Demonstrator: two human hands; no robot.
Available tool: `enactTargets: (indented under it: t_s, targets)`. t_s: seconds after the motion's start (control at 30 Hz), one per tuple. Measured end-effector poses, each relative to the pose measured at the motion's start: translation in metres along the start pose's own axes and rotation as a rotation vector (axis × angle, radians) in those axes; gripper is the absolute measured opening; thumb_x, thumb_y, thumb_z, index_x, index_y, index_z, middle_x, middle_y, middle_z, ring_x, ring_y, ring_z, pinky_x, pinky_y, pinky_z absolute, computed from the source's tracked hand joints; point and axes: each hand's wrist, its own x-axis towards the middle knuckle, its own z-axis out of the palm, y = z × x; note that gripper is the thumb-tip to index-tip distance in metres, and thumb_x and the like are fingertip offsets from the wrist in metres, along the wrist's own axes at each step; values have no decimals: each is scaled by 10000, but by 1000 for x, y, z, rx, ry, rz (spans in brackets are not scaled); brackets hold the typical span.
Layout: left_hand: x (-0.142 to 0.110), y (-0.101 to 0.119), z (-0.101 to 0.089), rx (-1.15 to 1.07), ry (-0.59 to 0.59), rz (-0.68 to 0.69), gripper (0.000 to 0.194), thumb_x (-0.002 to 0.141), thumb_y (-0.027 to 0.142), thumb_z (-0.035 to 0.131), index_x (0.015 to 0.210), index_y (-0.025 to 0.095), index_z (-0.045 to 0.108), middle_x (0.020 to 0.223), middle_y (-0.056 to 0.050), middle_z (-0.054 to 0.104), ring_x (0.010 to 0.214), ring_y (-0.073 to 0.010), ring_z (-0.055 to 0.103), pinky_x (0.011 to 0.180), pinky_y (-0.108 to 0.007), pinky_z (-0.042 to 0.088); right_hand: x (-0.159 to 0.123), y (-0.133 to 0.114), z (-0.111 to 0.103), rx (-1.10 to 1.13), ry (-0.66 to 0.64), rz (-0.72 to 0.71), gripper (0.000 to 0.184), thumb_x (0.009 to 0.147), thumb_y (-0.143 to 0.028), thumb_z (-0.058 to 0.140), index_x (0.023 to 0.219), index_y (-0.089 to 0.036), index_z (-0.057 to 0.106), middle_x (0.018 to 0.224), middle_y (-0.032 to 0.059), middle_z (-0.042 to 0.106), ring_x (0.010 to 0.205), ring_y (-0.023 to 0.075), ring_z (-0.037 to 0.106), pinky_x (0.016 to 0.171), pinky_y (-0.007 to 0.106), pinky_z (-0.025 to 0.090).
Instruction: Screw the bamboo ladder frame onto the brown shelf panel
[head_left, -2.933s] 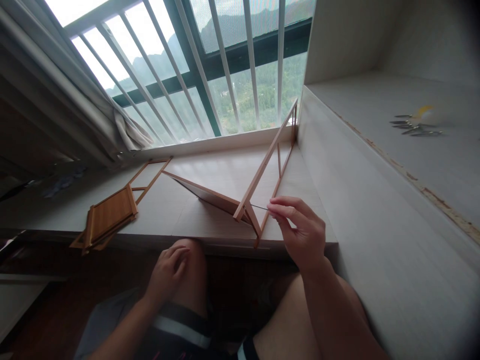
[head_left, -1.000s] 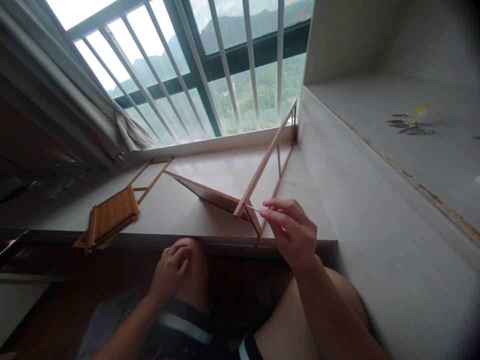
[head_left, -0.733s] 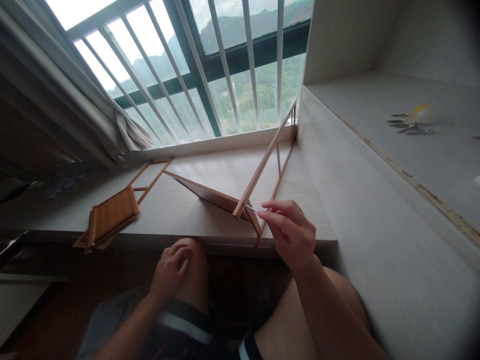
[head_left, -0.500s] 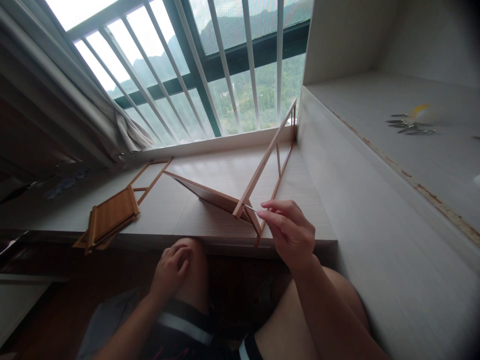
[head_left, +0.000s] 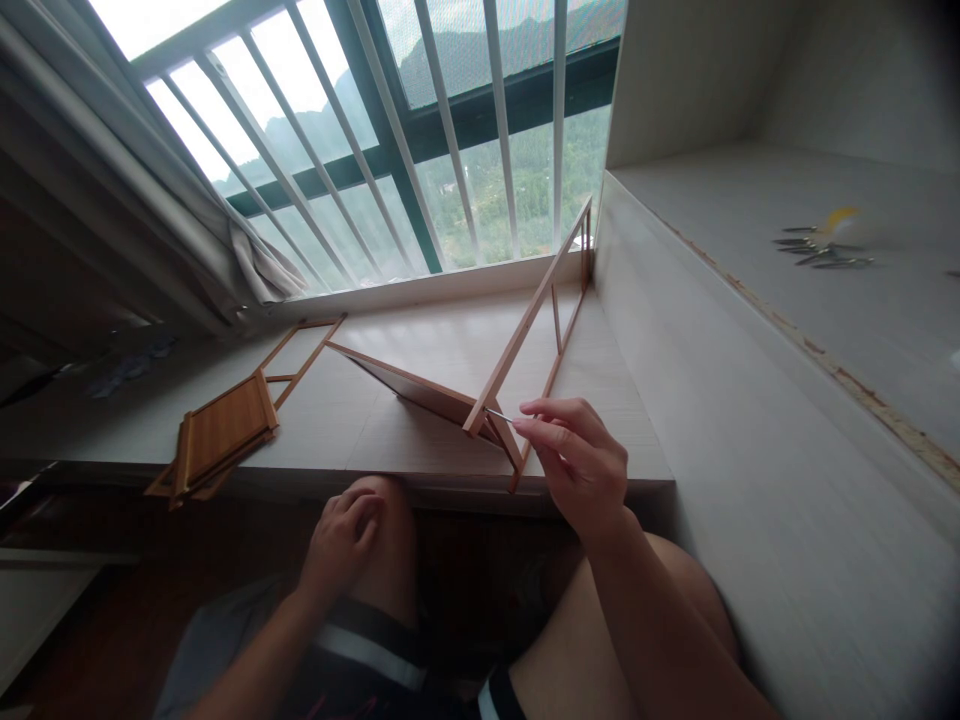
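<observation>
Right now, the thin metal rod [head_left: 500,414] lies just left of my right hand [head_left: 581,465], pinched narrowly between thumb and fingertips. Its long axis runs leftward and slightly away from me, slantwise to the top bar of the wooden frame [head_left: 521,335], my landmark. The rod's tip meets that bar near its close end; how far it goes in, I cannot tell. My right hand is much the nearer one, just right of the frame's near end.

My left hand [head_left: 341,535] rests on my knee [head_left: 394,535], left of the frame and closer to me, fingers loosely curled; whether anything is under them, I can't tell. The wooden panel [head_left: 420,388] slants off leftward from the frame's near end. Well left of the frame lie stacked wooden pieces [head_left: 229,425]; well right of it, some slim metal pieces [head_left: 817,250].
</observation>
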Motion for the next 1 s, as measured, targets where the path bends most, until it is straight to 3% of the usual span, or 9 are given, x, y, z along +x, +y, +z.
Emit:
enactTargets:
  t_s: [1.0]
  targets:
    - [0,1,-1,13,-9,3,241,906,259,517,1030,252,724,1222,-57,654,1107,-285,557,986,-455,487,5,-1,5,-45,-52,11,200,903,-105,663,1039,-230,741,993,48,727,906,162,659,810,327,565]
